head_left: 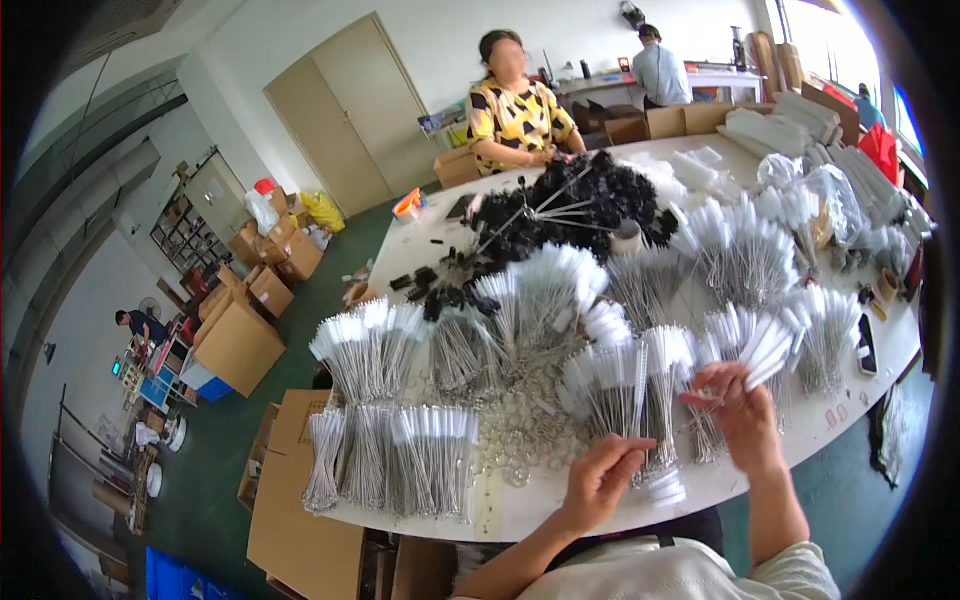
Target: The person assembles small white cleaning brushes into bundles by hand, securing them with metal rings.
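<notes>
My left hand [602, 482] is closed in a pinch at the table's near edge, thumb and fingertips together. It is beside an upright bundle of thin wire-stemmed brushes with white heads [664, 350]; what it pinches is too fine to make out. Higher and to the right is my right hand [742, 415], thumb and index finger reaching left. A slanted bunch of white-headed brushes [772, 345] rises from this hand, apparently gripped by its other fingers, which are partly hidden. More white-headed bundles [435, 430] stand at the left.
Clear rings [515, 450] lie scattered mid-table [800, 462]. Beyond them is a heap of black pieces [590, 200], with a person [515, 110] behind it. A phone [867, 345] lies at the right edge. Cardboard boxes [300, 500] stand at the near left.
</notes>
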`<action>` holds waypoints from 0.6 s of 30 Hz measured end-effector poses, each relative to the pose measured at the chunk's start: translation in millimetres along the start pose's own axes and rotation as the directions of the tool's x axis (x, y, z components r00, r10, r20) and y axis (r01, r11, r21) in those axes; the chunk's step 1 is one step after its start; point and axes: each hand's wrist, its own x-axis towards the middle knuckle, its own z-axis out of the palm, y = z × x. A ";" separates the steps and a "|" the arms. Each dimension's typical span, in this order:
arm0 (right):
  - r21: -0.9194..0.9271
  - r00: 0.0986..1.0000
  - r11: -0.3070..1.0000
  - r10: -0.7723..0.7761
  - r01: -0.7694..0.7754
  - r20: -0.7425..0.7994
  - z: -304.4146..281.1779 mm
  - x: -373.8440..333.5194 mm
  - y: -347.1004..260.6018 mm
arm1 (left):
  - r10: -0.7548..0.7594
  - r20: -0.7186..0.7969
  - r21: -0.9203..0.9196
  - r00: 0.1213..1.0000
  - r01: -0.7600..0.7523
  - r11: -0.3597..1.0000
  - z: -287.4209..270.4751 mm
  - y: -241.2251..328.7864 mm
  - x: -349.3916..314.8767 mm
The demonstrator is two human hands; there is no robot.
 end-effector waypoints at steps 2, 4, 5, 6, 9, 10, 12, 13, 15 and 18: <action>-0.138 0.996 0.988 -0.068 0.074 0.049 13.9 -0.3 20.6 | 0.169 -0.010 0.164 0.986 -0.165 0.973 1.7 -1.8 8.3; -0.274 0.996 0.957 -0.088 0.092 0.026 35.8 1.9 40.9 | 0.199 -0.066 0.249 0.978 -0.177 0.952 1.7 -6.0 9.2; -0.336 0.996 0.938 -0.078 0.085 0.034 36.4 -5.2 48.7 | 0.196 -0.063 0.235 0.979 -0.177 0.956 6.0 -7.0 5.1; -0.397 0.997 0.915 -0.066 0.077 0.041 37.6 -12.5 53.8 | 0.122 -0.068 0.172 0.990 -0.109 0.979 8.9 -10.0 1.8; -0.552 0.997 0.834 0.039 0.007 0.071 71.6 -21.8 44.3 | 0.149 -0.105 0.183 0.983 -0.128 0.975 4.3 -27.4 -3.9; -0.619 0.995 0.785 0.029 0.038 0.097 77.2 -23.0 43.0 | 0.247 -0.120 0.266 0.961 -0.209 0.941 2.9 -28.6 -6.3; -0.678 0.965 0.712 0.002 0.184 0.264 70.3 -18.5 46.1 | 0.266 -0.140 0.261 0.954 -0.224 0.939 -2.4 -28.8 -5.2; -0.652 0.948 0.730 0.017 0.205 0.317 71.7 -18.4 45.0 | 0.311 -0.079 0.294 0.947 -0.276 0.915 -7.5 -30.3 -6.4; -0.494 0.937 0.853 0.016 0.169 0.348 85.3 -16.9 32.9 | -0.132 -0.037 -0.147 0.991 0.125 0.981 -10.5 -42.5 -18.3; -0.049 0.980 0.996 -0.070 0.080 0.187 77.2 -13.8 28.1 | 0.444 -0.135 0.389 0.886 -0.365 0.846 -38.2 -6.9 -3.3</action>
